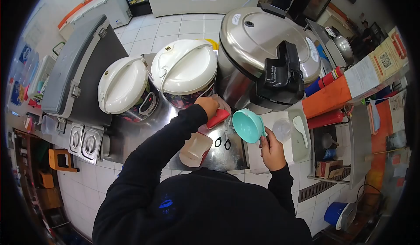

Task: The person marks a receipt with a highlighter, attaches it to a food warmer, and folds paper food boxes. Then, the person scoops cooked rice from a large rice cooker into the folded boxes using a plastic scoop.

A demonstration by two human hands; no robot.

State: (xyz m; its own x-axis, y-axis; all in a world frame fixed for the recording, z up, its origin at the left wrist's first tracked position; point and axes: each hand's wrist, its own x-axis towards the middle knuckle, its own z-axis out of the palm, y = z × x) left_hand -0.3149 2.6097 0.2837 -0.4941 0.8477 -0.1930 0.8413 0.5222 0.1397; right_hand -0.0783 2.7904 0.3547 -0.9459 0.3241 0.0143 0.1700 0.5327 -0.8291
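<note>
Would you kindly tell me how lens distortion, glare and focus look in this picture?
Head view: strong wide-angle bowing, with black corners around a rounded image; head view: bright reflections on the large steel lid and the metal counter; head view: the teal bowl and right hand look reasonably sharp.

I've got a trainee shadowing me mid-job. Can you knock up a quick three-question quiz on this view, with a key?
1. Multiple choice: which hand holds the teal bowl? A) left B) right C) both
2. True or false: the scissors lie inside the pale tub.
3. Count: how many white-lidded pots stand left of the big steel cooker in the picture?

Key:
1. B, the right hand.
2. False; they lie on the steel counter.
3. Two.
</note>
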